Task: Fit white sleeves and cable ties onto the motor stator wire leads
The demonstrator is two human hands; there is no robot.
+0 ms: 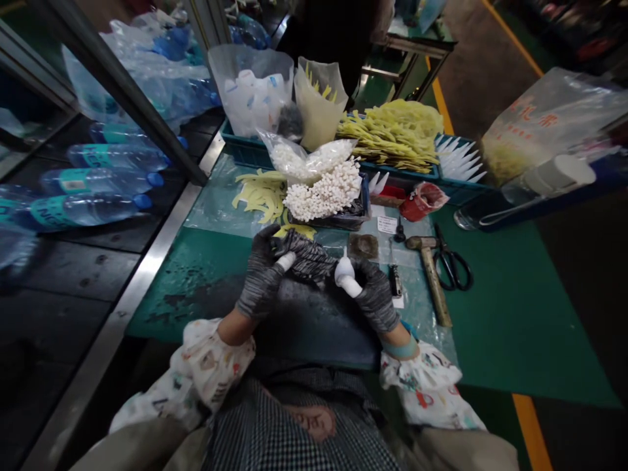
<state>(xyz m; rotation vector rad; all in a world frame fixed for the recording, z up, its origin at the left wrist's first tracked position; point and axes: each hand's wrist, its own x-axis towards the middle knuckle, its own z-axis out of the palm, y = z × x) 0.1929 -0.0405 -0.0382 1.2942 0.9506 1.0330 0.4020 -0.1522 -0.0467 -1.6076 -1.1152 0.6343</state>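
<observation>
Head view: gripping a white bulb (345,268) and a dark streaked bundle (314,259) over the green counter (515,294)

Clock-face directions taken from the middle of the work. Largest first, the green counter, with dark smudges and clear plastic sheeting on top. At 11 o'clock, beyond the metal post (142,98), a heap of bagged bottles (167,72), with loose blue-capped bottles (108,176) lying at 10. At 2, a printed clear bag (544,124) near a white-capped clear bottle (530,186). At 1, a pile of yellow-green strips (392,134) in a teal tray, next to white pointed pieces (458,159). At 12, white sticks (326,190) bunched over a black tray, under a clear bag (309,160) of small white pieces.

Then the two gloved hands, both closed: in the left hand (265,271), the near end of the streaked bundle, pinched beneath a white-covered thumb; in the right hand (370,291), the white bulb, narrow tip upward, close beside the bundle's other end. Contact between bulb and bundle, impossible to tell.

At 3, a hammer (434,278), head away from the body, beside black-handled scissors (452,265). At 2, a red cup (422,201), and nearer in, a small brown block (363,246).
</observation>
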